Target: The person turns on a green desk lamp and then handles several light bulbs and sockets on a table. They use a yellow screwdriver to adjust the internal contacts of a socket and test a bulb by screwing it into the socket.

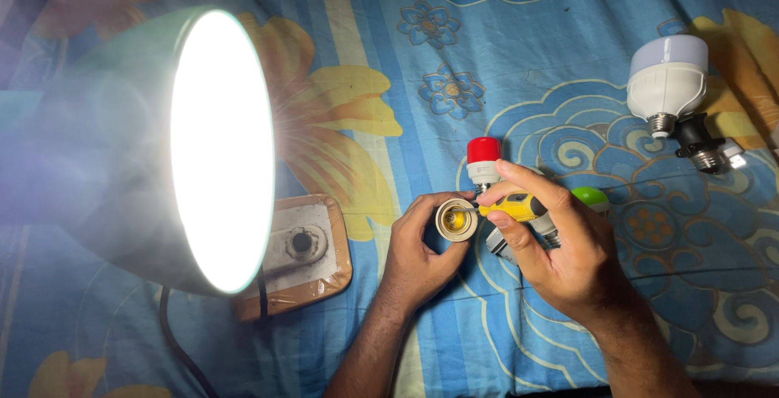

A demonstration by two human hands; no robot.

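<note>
Left hand (pixel 418 256) closed around cream lamp socket (pixel 456 219), open mouth turned toward right. Right hand (pixel 560 244) clamped on yellow screwdriver (pixel 515 206); its long axis lies about level, tip pointing left, at socket mouth or just inside. Hands close together, above blue flowered bedsheet (pixel 487 57). Red-capped bulb (pixel 484 159) just behind socket. Green bulb (pixel 592 197) partly hidden behind right hand. White bulb (pixel 667 81) well apart, upper right. Lit desk lamp (pixel 219 150) at left.

A large lit lamp (pixel 207 150) stood at the left on a worn square base (pixel 304 253), over a blue flowered cloth (pixel 438 57). A white bulb (pixel 667 81) lay far right beside a black socket adapter (pixel 704 148). A red-capped bulb (pixel 483 161) and a green one (pixel 592 197) lay near the middle.
</note>
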